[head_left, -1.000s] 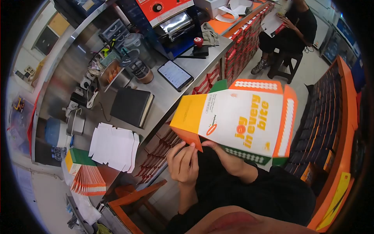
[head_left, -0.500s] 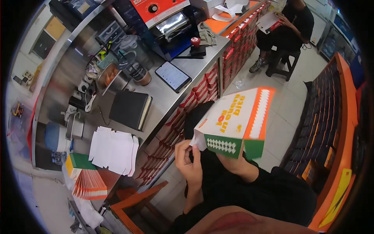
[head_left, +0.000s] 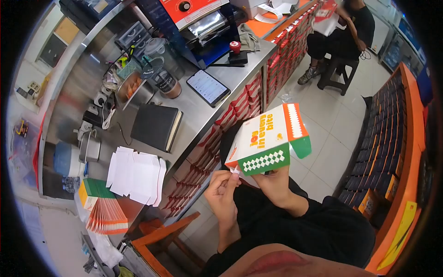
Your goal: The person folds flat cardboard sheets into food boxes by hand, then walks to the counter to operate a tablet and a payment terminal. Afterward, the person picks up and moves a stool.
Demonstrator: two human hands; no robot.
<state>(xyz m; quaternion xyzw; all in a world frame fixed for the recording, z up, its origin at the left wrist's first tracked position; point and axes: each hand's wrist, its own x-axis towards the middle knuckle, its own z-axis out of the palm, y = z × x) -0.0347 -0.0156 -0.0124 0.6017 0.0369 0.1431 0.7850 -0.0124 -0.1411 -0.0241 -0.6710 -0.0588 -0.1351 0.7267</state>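
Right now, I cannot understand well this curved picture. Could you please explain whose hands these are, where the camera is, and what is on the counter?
There is no machine working here: these are a person's own bare hands. The camera is worn on that person's head, looking forward and down. The left hand pinches one end of a printed cardboard box; the right hand holds it from its lower side. On the metal counter lie a phone, a black notebook and white cardboard pieces. Another person sits farther away on a stool.
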